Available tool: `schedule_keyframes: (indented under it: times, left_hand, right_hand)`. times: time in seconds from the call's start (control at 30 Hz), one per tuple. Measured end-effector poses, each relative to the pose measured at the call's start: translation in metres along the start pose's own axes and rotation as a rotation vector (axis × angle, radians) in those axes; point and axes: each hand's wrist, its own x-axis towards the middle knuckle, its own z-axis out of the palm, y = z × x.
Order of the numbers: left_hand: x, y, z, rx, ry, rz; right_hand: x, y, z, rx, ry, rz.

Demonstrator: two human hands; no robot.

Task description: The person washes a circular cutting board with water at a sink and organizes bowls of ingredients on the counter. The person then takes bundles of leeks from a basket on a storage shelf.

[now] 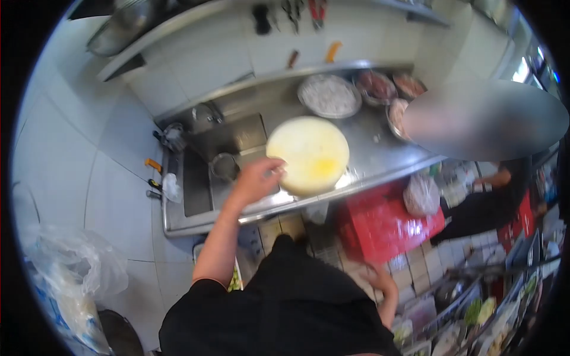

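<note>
Pale cream, with a yellow patch (pixel 325 168) toward its near right, the round board (pixel 306 145) lies flat on the steel counter (pixel 383 157), its left side beside the sink (pixel 249 132). The left hand (pixel 258 180) is at the board's left rim, fingers bent and thumb drawn in close to them; it seems to touch the edge, but whether it grips the rim, pinches some small scrap or merely rests there I cannot tell. The right hand (pixel 380 279) hangs low, to the right of the board and nearer the body, blurred, its fingers loosely spread with nothing visible in them. Between it and the board is a red crate (pixel 380 225), with a bag (pixel 421 197) on top. Beyond the board stands a bowl of white pieces (pixel 329 96); farther to the board's right are a bowl of dark meat (pixel 376 87) and a bowl of pale meat (pixel 398 115), near a co-worker's forearm (pixel 496 179). A clear bowl (pixel 225 167) sits left of the board, in the sink. The step in hand, I judge, is one-handed work at the board's rim. Shifting so thick a board would call for a firmer left grip and the right hand brought up to the opposite edge; picking at its surface would need only the left fingertips.
</note>
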Motion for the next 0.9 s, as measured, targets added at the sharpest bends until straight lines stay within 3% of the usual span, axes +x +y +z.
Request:
schedule_keyframes:
  times: [0.03,0.07,0.13,0.2,0.23,0.3,0.4,0.47,0.6,0.7,0.8,0.9]
  left_hand:
    - [-0.007,0.004,-0.009,-0.029,0.049,-0.026]
    - [-0.013,0.004,-0.017,0.01,0.085,-0.027]
    - [-0.021,-0.009,-0.024,-0.018,0.078,-0.038]
    - [-0.03,-0.019,-0.029,-0.021,0.109,-0.132]
    - [-0.032,-0.036,-0.029,0.008,0.12,-0.083]
    - [-0.033,-0.054,-0.035,-0.044,0.084,-0.133]
    - [-0.02,-0.08,-0.044,-0.1,0.018,-0.174]
    - [-0.003,-0.089,-0.056,-0.068,0.018,-0.193]
    - [0.03,-0.108,-0.078,-0.106,0.061,-0.124]
    - [0.045,-0.145,-0.096,-0.178,0.077,-0.153]
    - [0.051,-0.186,-0.117,-0.242,0.129,-0.108]
    - [0.058,-0.21,-0.143,-0.209,0.14,-0.187]
  right_hand:
    - [0.028,-0.046,0.0,0.059,-0.066,0.166]
    - [0.044,-0.068,0.006,0.016,0.102,-0.004]
    - [0.052,-0.108,-0.006,0.248,0.17,0.042]
    - [0.053,-0.097,-0.027,0.214,0.2,0.068]
    - [0.053,-0.089,-0.041,0.18,0.223,0.078]
    - [0.049,-0.089,-0.071,0.419,0.237,0.264]
    - [0.057,-0.119,-0.097,0.657,0.558,0.233]
    - [0.075,-0.133,-0.105,0.659,0.651,0.118]
    - [0.137,-0.186,-0.087,0.671,0.687,0.083]
    - [0.186,-0.223,-0.06,0.553,0.5,0.02]
    - [0.225,-0.244,-0.048,0.321,0.456,0.015]
    - [0.253,-0.283,-0.045,0.373,0.46,-0.119]
